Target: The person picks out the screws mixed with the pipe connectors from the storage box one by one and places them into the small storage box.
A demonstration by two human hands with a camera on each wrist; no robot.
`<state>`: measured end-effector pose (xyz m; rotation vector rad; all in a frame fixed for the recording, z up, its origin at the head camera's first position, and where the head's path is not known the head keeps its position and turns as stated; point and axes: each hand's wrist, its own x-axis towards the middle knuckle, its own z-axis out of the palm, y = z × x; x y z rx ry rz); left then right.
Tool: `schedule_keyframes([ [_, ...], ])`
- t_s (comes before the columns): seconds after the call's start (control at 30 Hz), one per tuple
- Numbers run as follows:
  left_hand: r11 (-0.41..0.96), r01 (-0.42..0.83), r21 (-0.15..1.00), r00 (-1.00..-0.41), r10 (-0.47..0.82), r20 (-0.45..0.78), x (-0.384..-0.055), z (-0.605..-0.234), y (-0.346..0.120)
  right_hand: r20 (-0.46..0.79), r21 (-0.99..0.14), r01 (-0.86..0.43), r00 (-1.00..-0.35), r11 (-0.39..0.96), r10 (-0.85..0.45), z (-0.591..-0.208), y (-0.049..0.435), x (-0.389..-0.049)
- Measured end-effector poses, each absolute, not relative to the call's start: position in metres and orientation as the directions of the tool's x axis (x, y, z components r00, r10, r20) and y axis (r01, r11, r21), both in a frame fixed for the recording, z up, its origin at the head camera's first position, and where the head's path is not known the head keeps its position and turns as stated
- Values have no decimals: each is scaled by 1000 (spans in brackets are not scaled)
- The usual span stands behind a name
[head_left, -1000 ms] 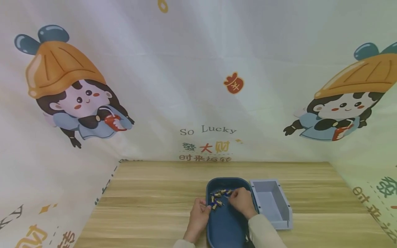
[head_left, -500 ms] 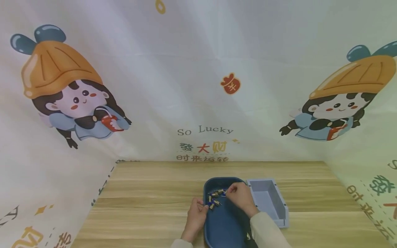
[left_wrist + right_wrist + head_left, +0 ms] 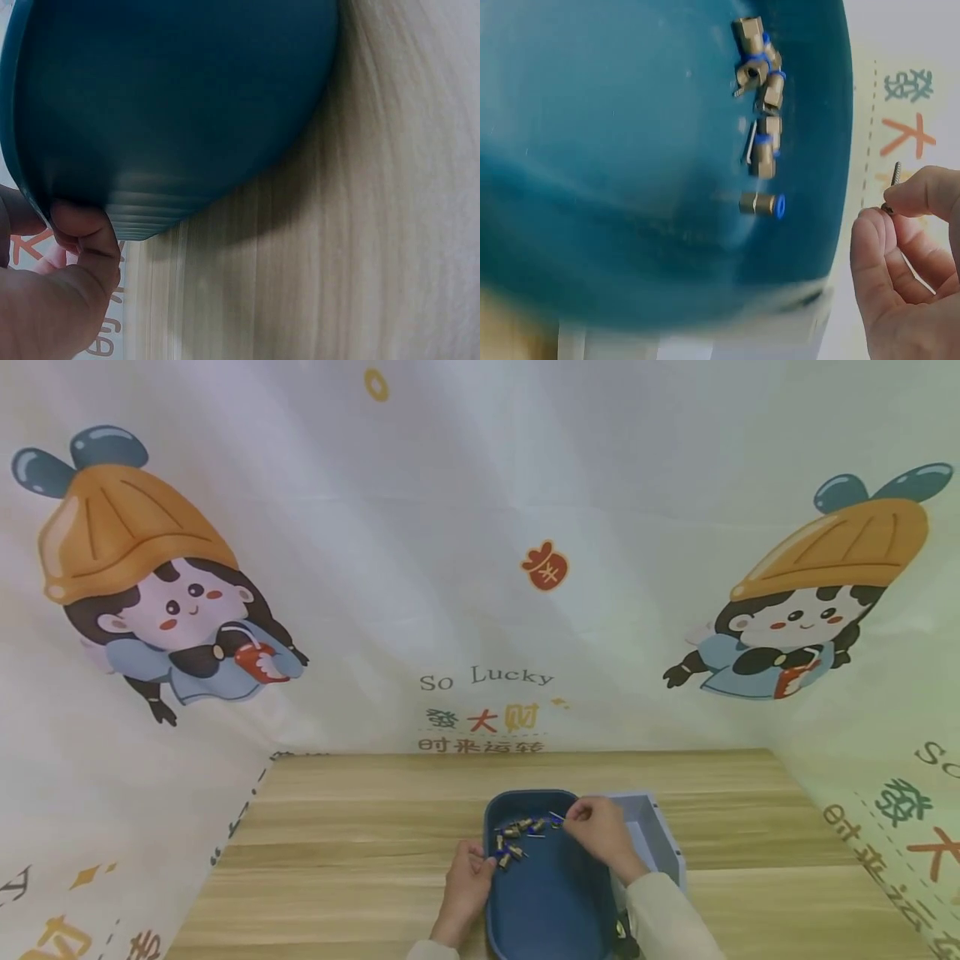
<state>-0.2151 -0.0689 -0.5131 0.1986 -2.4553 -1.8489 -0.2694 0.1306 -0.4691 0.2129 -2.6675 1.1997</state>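
My right hand [image 3: 602, 837] pinches a small metal screw [image 3: 897, 175] between thumb and fingertips, over the far right rim of a dark blue tray [image 3: 551, 902]. With thumb and fingers, my left hand [image 3: 467, 883] grips the tray's left rim; in the left wrist view the thumb [image 3: 86, 229] lies against the tray's wall. Several brass push-fit tube fittings [image 3: 763, 154] with blue collars are clustered inside, towards the far left end. Among them lies a loose screw [image 3: 749, 142].
A light grey bin [image 3: 663, 831] stands against the tray's right side, partly hidden by my right hand and sleeve. Both are on a wood-grain table [image 3: 337, 860]. Printed cloth [image 3: 480, 568] walls rise behind and at both sides.
My right hand has moved right, away from the fittings, and lifted the screw from among them. The left hand keeps its grip on the tray. The head view has turned slightly to the right.
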Motion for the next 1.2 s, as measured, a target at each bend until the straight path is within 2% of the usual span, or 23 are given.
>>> schedule_keyframes([
  [0.4,281,-69,957,-988,-149,-28,-214,-512,-70,190,-713,-119,-981,691,27,-464,168,-267],
  [0.7,275,-77,959,-989,-142,-38,-216,-512,-67,219,-676,-109,-974,729,57,-475,193,-265],
  [1.07,277,-87,957,-989,-142,-48,-216,-513,-70,218,-647,-92,-974,757,68,-490,195,-263],
  [1.2,275,-90,957,-989,-141,-52,-216,-513,-70,178,-640,-59,-981,766,73,-494,193,-262],
])
